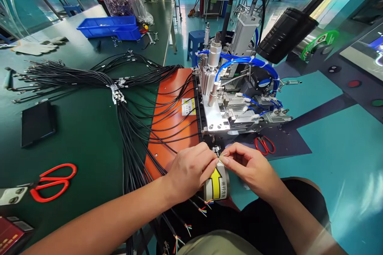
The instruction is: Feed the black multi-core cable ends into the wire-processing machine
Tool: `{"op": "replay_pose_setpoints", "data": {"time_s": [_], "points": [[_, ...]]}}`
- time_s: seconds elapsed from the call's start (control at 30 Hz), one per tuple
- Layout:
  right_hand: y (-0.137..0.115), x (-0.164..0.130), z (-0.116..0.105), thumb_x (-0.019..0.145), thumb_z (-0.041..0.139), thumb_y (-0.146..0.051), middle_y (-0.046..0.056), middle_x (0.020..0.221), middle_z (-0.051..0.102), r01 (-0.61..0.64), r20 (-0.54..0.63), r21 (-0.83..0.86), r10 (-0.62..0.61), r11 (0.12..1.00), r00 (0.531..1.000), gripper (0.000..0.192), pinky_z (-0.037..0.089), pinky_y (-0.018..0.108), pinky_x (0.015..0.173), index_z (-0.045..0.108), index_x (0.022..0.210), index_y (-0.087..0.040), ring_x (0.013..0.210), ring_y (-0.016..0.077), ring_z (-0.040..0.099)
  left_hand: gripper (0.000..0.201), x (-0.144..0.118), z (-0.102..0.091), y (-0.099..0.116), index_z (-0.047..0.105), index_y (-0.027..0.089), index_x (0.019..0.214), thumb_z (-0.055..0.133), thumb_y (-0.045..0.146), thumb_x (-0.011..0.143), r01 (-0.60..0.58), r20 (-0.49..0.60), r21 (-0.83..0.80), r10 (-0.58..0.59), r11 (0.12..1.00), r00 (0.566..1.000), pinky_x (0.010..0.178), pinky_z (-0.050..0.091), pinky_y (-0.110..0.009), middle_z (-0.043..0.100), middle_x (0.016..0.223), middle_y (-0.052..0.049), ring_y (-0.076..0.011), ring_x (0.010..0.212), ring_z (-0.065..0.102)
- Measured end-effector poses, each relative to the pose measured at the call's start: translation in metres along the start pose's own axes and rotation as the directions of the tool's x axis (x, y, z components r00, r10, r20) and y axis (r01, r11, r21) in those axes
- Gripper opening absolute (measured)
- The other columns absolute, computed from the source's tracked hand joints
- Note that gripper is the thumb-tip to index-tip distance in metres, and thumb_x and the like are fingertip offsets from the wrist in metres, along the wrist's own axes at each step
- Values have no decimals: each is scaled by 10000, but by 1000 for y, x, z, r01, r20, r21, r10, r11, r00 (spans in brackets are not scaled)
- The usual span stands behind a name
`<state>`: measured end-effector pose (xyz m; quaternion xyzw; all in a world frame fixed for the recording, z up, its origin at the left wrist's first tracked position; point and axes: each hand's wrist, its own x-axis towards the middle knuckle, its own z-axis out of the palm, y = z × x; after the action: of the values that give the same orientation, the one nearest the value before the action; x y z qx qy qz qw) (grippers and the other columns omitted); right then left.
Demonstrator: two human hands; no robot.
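At the lower left of the frame, a pair of red-handled steel scissors lay on the dark green workbench, with a flat black rectangular pad above them. Further up, at upper left, sat a shallow blue plastic tray. A thick bundle of thin black cables fanned across the bench and draped over an orange metal plate at centre frame, their stripped ends showing coloured cores near the bottom edge.

Just below centre, the left hand was pinched shut on a fine pale wire end, thumb and forefinger pressed together. The right hand met it from the right, its fingertips also closed on the same wire end, directly in front of the silver pneumatic machine with blue air hoses (a small cylinder with a yellow arrow label sat just beneath the hands).

The step in hand appeared to be straightening or separating one core before presenting it to the machine. The next move would likely call for a steady, precise feed into the machine's small front opening, keeping the fingers clear.

At right of the machine, a second, smaller pair of red scissors lay on a dark mat.
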<state>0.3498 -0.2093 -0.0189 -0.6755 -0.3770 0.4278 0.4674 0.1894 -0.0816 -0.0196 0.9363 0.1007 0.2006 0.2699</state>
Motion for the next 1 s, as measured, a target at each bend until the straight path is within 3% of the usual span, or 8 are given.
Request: {"op": "replay_pose_setpoints", "data": {"time_s": [0.13,0.33,0.63,0.9,1.0], "points": [[2,-3,5,884,667,-461,9,817,612,-6,-66,30,8,1000,998,266,441,269,691,663,864,-196,756,139,539,236,0,-1,0,651,128,882,474,238,994,0,-16,-34,0,999,1000,636,410,-275,569,811,-47,-142,714,526],[3,-5,7,897,663,-409,12,877,638,70,-115,-36,-74,997,991,190,456,284,748,695,879,-223,826,157,576,234,0,-1,0,656,122,887,478,232,992,1,-10,-37,-1,999,1000,631,422,-270,573,807,-47,-139,710,531],[-3,-1,-1,913,642,-363,16,876,627,132,-66,-155,-143,979,987,165,453,305,775,685,848,-218,837,166,585,248,0,-1,0,669,121,895,478,245,994,5,7,-41,-4,999,1000,634,420,-281,570,795,-50,-145,711,528],[4,4,14,902,662,-369,10,844,575,187,-177,80,-170,979,969,203,431,275,715,639,797,-196,786,140,528,231,1,-3,1,661,144,904,484,262,995,107,-17,-152,-111,983,994,655,423,-277,578,813,-44,-144,734,530],[1,7,13,903,649,-395,15,837,576,139,-131,101,-126,985,983,224,435,280,705,632,815,-190,775,144,526,216,1,-3,0,661,149,907,496,262,988,130,-19,-164,-135,978,991,658,422,-276,587,830,-46,-143,741,534]]}}
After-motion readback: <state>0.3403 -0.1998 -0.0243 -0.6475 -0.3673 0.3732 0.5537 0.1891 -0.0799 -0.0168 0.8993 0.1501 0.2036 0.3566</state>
